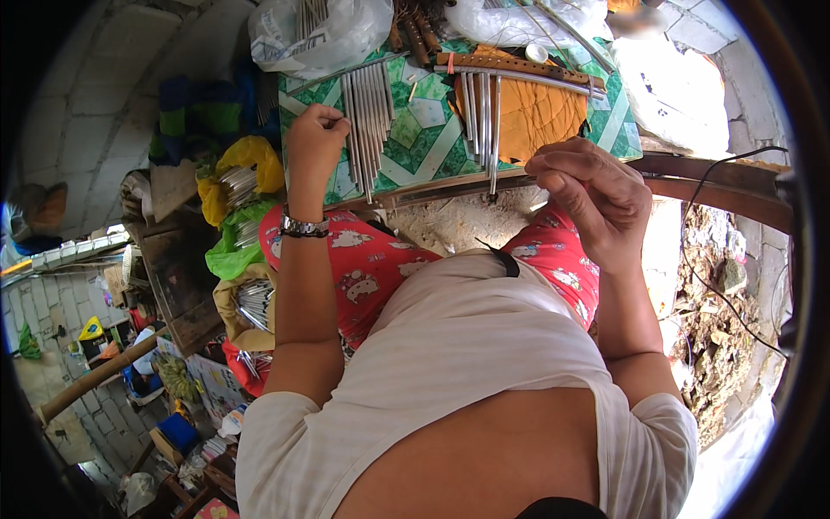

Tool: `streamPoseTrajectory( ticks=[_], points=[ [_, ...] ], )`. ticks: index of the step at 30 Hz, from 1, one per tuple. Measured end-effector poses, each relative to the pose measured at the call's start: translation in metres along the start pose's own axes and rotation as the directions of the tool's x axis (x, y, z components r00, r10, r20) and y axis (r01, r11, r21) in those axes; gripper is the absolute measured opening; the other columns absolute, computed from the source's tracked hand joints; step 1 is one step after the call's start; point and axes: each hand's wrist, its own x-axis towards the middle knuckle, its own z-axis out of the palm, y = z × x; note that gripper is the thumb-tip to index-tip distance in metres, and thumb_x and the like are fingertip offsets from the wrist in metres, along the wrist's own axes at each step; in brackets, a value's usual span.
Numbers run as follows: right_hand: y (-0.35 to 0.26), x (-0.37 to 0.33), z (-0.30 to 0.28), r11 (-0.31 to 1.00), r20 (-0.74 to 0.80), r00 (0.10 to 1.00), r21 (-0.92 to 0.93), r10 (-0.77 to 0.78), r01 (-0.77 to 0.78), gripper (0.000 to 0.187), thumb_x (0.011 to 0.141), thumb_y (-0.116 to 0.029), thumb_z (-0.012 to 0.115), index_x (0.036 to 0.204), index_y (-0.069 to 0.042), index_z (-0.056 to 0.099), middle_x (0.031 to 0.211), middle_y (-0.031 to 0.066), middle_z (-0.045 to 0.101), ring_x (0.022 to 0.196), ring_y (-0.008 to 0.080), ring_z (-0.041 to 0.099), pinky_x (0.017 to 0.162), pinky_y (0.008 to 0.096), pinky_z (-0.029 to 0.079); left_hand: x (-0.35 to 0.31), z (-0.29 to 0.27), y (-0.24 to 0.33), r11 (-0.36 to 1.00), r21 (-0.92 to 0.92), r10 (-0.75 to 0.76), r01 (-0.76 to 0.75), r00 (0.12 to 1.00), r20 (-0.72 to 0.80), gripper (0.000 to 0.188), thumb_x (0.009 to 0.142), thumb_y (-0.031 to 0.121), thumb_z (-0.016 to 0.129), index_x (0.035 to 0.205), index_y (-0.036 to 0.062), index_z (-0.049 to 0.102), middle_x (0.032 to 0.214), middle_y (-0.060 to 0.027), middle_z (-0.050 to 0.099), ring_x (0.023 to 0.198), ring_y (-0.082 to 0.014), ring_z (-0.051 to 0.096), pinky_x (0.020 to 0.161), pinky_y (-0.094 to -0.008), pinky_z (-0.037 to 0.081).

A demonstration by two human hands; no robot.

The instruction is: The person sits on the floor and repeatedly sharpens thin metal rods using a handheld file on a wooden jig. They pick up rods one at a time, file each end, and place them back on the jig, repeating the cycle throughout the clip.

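Here's the green tabletop [422, 154], spread out ahead of the person's lap. Over its near right corner comes the right hand [605, 195], palm turned inward, wrist bent toward the middle, the fingers curled and the thumb drawn up close to the index; whether anything thin is caught there, I cannot tell. The clear plastic bag [324, 43] fills the tabletop's far left corner, and the orange cloth [536, 117] lies across its right half.

On the tabletop's left half, the left row of metal tubes [365, 121] lies side by side, longer ones reaching the near edge. Over the tabletop's left side, the left hand [316, 143] is up beside that row, forearm nearly straight, back of the hand uppermost, thumb and fingers bunched together; again, I cannot tell if they grip something. Right of the tabletop's middle, the right set of metal tubes [496, 112] points nearside, the longest poking past the front edge. Smallest, the white round piece [537, 54] sits toward the tabletop's far side.
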Motion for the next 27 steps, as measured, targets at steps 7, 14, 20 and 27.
streamPoseTrajectory(
  ticks=[7,14,20,27],
  points=[
    [-0.004,-0.001,-0.002,0.998,-0.031,0.998,0.036,0.054,-0.053,0.009,0.090,0.000,0.072,0.096,0.006,0.074,0.091,0.0141,0.074,0.080,0.0196,0.069,0.074,0.0287,0.053,-0.005,-0.001,0.003,0.997,0.075,-0.001,0.003,1.000,-0.020,0.025,0.084,0.013,0.074,0.105,0.0011,0.067,0.088,-0.0116,0.074,0.077,-0.0224,0.072,0.069,-0.0353,0.054],
    [-0.003,0.000,-0.006,0.995,-0.070,0.995,0.069,0.074,-0.069,0.008,0.090,0.000,0.071,0.095,0.006,0.074,0.091,0.0143,0.074,0.082,0.0191,0.070,0.076,0.0284,0.054,-0.017,-0.009,0.017,0.940,0.333,-0.088,0.078,0.996,0.017,0.038,0.084,0.020,0.074,0.115,0.0022,0.063,0.087,-0.0117,0.074,0.080,-0.0245,0.071,0.073,-0.0358,0.053],
    [0.000,0.000,-0.006,0.990,-0.081,0.990,0.095,0.116,-0.108,0.009,0.092,-0.002,0.071,0.095,0.006,0.074,0.091,0.0129,0.074,0.082,0.0174,0.069,0.076,0.0277,0.053,-0.017,-0.017,0.001,0.929,0.366,-0.055,0.056,0.998,-0.012,0.033,0.087,0.021,0.069,0.117,0.0066,0.068,0.088,-0.0175,0.074,0.087,-0.0346,0.071,0.075,-0.0452,0.053],
    [0.000,-0.001,-0.005,0.896,-0.105,0.950,0.377,0.295,-0.237,0.018,0.097,-0.011,0.070,0.105,0.005,0.073,0.092,0.0087,0.074,0.078,0.0112,0.066,0.071,0.0223,0.053,-0.022,-0.056,0.017,0.999,0.017,-0.036,0.039,0.986,-0.164,0.022,0.096,0.022,0.064,0.109,0.0040,0.069,0.081,-0.0102,0.067,0.069,-0.0233,0.062,0.069,-0.0373,0.050]
  ],
)
